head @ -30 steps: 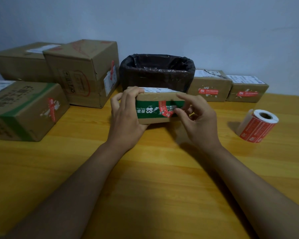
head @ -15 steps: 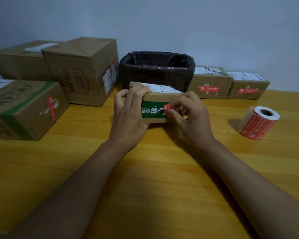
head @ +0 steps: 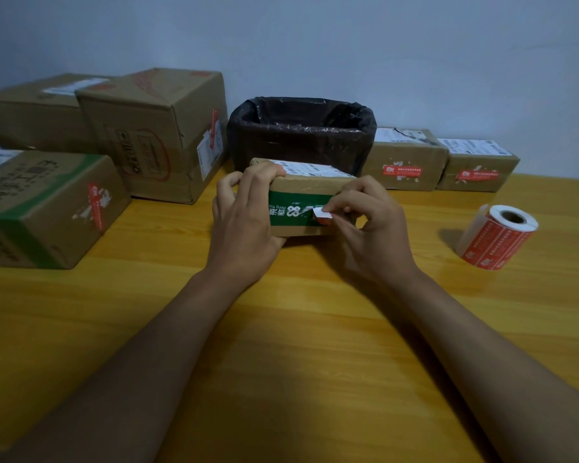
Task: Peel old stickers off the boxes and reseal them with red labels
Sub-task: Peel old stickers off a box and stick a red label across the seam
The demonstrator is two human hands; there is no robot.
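Cardboard box (head: 301,198) with green band, standing on yellow wood desk (head: 281,329) before black-lined bin (head: 301,135). Left hand (head: 244,222) curled over box's near-left corner, steadying it. Right hand (head: 371,228) with thumb and forefinger pinching half-lifted old sticker (head: 322,213), white backing showing, on box's front face. Label roll (head: 497,237) well apart at right. Risk: sticker tearing and leaving scraps if pulled sharply; box sliding if left grip slackens.

Small box (head: 303,195) centre table (head: 281,329); bin (head: 301,135) behind it; label roll (head: 497,237) right.
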